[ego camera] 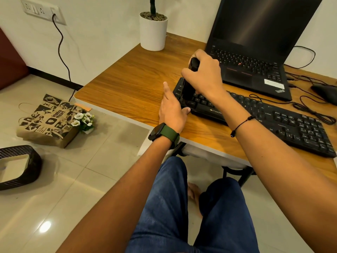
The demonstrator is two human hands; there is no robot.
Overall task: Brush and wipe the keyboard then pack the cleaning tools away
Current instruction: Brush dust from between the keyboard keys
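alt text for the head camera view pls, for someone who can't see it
The right hand holds a black brush upright on the left end of a black keyboard while the left hand steadies its corner. An open laptop sits behind on the wooden desk.

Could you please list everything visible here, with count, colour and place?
keyboard: one, black, desk front
brush: one, black, upright on keyboard's left end
laptop: one, black, open, behind keyboard
mouse: one, black, desk right
plant pot: one, white, desk's far corner
desk: one, wood-topped
paper bag: one, brown, floor
flowers: one bunch, white, beside bag
basket: one, black, floor left
left hand: steadies keyboard
right hand: grip on brush
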